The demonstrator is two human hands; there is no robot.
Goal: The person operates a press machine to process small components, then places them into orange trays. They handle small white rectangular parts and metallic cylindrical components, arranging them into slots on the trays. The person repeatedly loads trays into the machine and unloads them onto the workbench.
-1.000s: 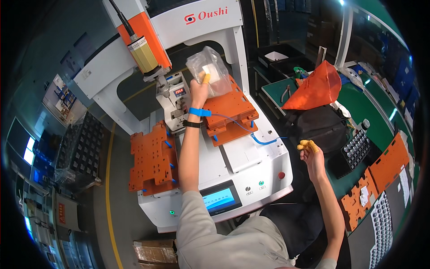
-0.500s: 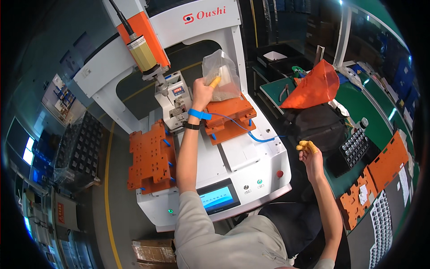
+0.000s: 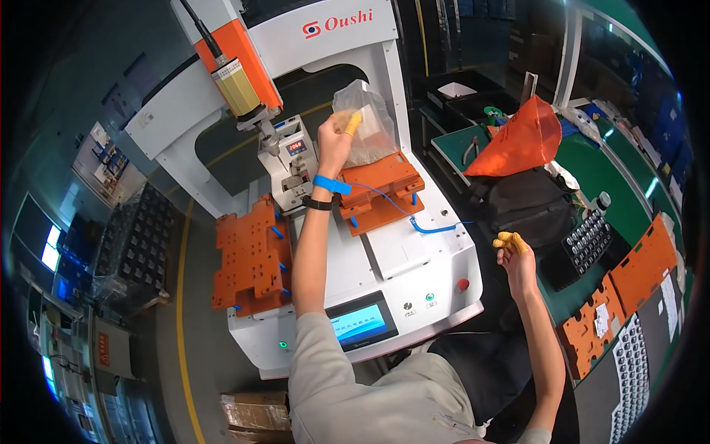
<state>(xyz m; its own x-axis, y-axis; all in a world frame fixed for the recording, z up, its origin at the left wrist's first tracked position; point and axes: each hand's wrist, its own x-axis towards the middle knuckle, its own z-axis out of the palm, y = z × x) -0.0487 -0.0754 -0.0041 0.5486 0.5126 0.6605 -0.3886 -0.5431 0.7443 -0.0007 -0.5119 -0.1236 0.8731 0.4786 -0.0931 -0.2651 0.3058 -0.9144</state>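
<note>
Clear plastic bag [image 3: 380,135], count one, is farther right than a second ago, now at the rear edge of the right orange fixture [image 3: 379,180]; left hand [image 3: 336,139] is at its left side, fingers partly extended and blurred, one yellow-capped digit overlapping it, can't tell if they grip. Right hand [image 3: 515,255] about unchanged, off the machine's right side, fingers curled with tips close together, can't tell if they hold anything small. Counts: two orange fixtures on one white machine [image 3: 340,259], two orange plates [image 3: 641,264] on the right-hand bench, one black backpack.
</note>
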